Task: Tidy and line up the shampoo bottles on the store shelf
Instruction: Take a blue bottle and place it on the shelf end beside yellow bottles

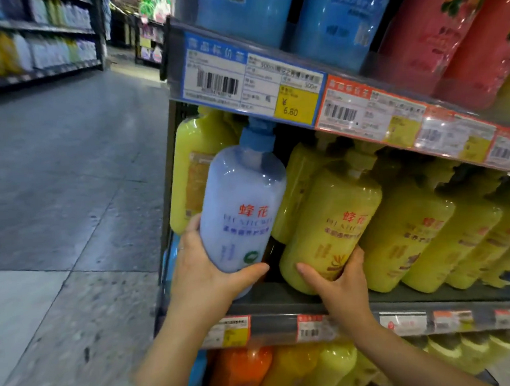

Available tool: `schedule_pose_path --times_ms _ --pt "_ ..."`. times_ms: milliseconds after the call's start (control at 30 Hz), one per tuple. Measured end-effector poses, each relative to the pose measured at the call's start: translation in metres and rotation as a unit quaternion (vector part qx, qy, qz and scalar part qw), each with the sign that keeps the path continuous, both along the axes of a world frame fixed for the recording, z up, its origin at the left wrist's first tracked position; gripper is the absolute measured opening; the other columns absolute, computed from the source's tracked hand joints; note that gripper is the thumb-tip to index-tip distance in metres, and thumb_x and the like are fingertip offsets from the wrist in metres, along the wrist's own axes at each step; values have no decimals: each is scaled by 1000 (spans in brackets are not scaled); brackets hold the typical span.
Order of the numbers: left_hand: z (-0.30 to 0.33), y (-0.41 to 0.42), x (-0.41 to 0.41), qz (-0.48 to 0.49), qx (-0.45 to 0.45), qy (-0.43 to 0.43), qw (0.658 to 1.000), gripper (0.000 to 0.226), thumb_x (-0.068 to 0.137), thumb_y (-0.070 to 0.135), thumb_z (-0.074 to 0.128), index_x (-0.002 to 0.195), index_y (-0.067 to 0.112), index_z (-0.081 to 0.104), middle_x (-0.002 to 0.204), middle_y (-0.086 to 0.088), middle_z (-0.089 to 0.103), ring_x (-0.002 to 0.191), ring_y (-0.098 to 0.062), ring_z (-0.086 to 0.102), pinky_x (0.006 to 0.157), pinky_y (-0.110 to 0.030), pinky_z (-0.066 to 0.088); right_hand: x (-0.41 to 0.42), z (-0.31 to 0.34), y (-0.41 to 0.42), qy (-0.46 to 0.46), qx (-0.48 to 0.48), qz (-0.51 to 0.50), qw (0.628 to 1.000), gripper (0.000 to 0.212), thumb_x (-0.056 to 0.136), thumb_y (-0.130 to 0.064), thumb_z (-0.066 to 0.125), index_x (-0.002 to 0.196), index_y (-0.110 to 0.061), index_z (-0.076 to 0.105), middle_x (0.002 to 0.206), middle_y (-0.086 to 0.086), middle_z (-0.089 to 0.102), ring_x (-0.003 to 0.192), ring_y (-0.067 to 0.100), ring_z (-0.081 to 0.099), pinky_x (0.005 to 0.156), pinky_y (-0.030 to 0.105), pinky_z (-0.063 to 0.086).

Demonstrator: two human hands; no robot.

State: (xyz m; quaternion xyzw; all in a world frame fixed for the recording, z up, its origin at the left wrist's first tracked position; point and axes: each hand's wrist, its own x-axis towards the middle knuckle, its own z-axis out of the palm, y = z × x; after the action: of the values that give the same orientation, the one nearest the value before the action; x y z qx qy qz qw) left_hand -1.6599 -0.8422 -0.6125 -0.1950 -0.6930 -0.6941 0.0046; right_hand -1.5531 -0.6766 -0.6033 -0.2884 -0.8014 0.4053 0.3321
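A pale blue shampoo bottle [242,205] with a blue pump top stands at the left end of the middle shelf [284,298], in front of yellow bottles. My left hand [205,273] grips its base, thumb across the front. My right hand [340,286] holds the bottom of a yellow shampoo bottle [333,224] that leans left. More yellow bottles [423,236] run in a row to the right, all tilted the same way. A dark gap lies between the blue and the yellow bottle.
The upper shelf carries blue packs [341,17] and red packs [452,22] above a price-tag strip [253,82]. Orange and yellow bottles [288,372] fill the shelf below. The aisle floor [61,174] opens to the left, with another stocked shelf [30,48] beyond.
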Motion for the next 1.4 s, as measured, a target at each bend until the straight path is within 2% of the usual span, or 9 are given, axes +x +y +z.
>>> schedule_pose_path --times_ms 367,567,867,1000,1067,1200,1267,1333,1400 --pt "3 -6 3 -26 -20 -10 999 112 28 59 83 125 42 29 117 11 54 109 -13 55 87 -45 51 1 0 9 26 -20 45 998 73 62 -12 82 119 -17 36 101 -21 49 92 -6 51 75 11 41" --pt "4 -7 4 -40 -14 -12 999 110 32 57 84 125 48 26 121 14 51 112 -9 53 89 -41 51 1 0 15 8 -45 54 997 77 62 -8 81 122 -20 33 110 -6 49 107 14 47 91 31 40" --pt "7 -8 6 -34 -26 -36 998 107 33 52 85 119 63 24 125 22 46 116 2 49 93 -35 48 -3 -6 23 -5 -104 51 993 97 43 -6 85 126 -10 36 120 9 53 113 26 50 104 44 37" --pt "8 -11 5 -52 -21 -48 997 105 33 46 86 120 57 28 121 40 44 112 15 47 86 -10 45 -3 -8 26 -31 -81 67 994 118 31 -24 91 133 -1 37 124 14 55 115 24 51 99 30 41" --pt "9 -13 1 -63 -17 -47 997 103 33 44 86 120 51 31 119 46 42 111 17 47 81 -4 42 -4 -8 26 -43 -81 60 994 117 35 -13 93 135 -1 35 125 13 55 113 21 50 99 28 40" --pt "6 -12 -2 -71 -41 -46 996 110 31 49 86 125 46 29 127 27 46 114 14 46 86 -6 41 -5 -2 19 -52 -87 39 994 103 44 10 85 133 -2 35 119 9 52 114 25 49 99 35 34" --pt "8 -12 -5 -76 -58 -45 994 115 30 52 85 127 47 24 127 28 40 110 23 40 81 3 34 -5 -1 18 -35 -100 39 994 110 38 -10 91 132 -6 36 113 6 54 109 24 51 96 30 39" --pt "13 -12 -7 -91 -105 -54 989 125 26 60 78 133 42 15 123 30 33 100 27 37 72 11 26 -3 1 14 -20 -86 45 995 124 21 -53 89 127 -11 40 107 2 58 101 16 56 87 16 47" --pt "13 -12 -8 -104 -136 -66 983 127 21 66 67 131 45 8 122 28 28 96 21 36 70 13 23 -3 6 10 -20 -70 28 997 121 16 -63 85 119 -15 43 104 -4 59 95 3 57 83 13 48"
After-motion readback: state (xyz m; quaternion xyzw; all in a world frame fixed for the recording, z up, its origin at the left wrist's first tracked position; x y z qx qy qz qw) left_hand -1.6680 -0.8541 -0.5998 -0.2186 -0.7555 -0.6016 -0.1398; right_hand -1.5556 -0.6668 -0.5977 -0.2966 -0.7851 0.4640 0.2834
